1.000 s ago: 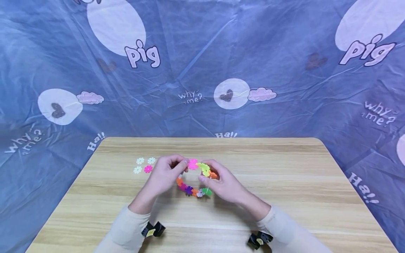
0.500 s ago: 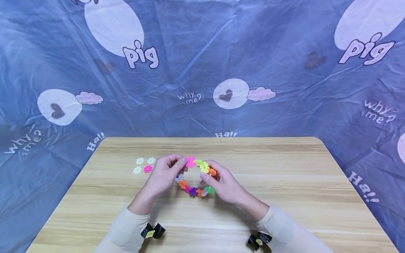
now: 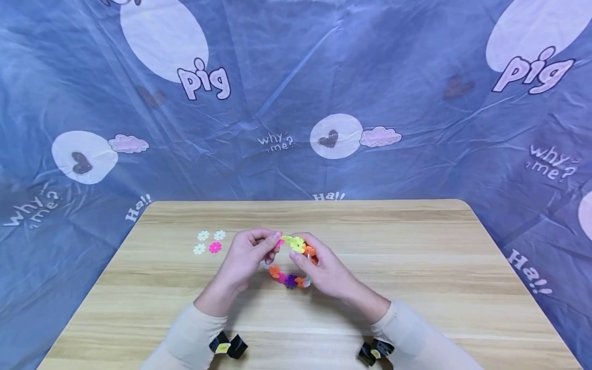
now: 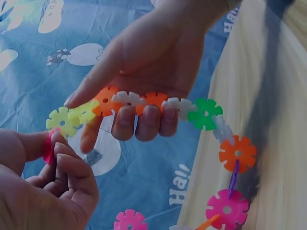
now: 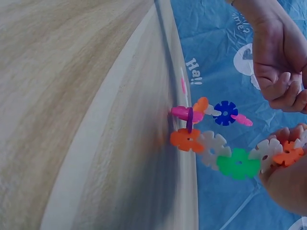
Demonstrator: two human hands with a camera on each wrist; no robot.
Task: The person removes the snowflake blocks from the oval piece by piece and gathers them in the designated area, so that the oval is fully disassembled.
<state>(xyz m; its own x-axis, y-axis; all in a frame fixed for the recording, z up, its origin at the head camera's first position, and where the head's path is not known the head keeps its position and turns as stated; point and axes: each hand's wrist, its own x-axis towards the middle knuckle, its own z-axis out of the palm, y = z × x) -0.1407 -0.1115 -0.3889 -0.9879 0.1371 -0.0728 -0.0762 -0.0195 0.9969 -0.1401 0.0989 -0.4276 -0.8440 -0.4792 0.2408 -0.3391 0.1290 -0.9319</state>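
Observation:
A chain of colourful plastic snowflake discs (image 3: pixel 290 280) hangs in a loop between both hands above the table. My left hand (image 3: pixel 245 257) pinches a pink disc (image 4: pixel 49 147) at one end, largely covered by the fingers. Beside it are two yellow discs (image 4: pixel 62 121). Curled round the orange and white discs further along is my right hand (image 3: pixel 330 267), its thumb by the yellow ones. Past those fingers the chain runs through a green disc (image 5: pixel 239 164) and an orange disc (image 5: pixel 187 140). A blue disc (image 5: pixel 225 113) and a pink disc (image 5: pixel 243 120) sit at the dangling end.
Left of the hands, several loose discs lie flat on the wooden table (image 3: pixel 416 241): a pink disc (image 3: pixel 215 247) and white discs (image 3: pixel 203 235). A blue printed cloth (image 3: pixel 259 67) hangs behind and around the table.
My left hand has shifted slightly right, and its fingers now cover most of the pink end disc. The lower part of the chain has swung to the right. The right hand keeps its grip.

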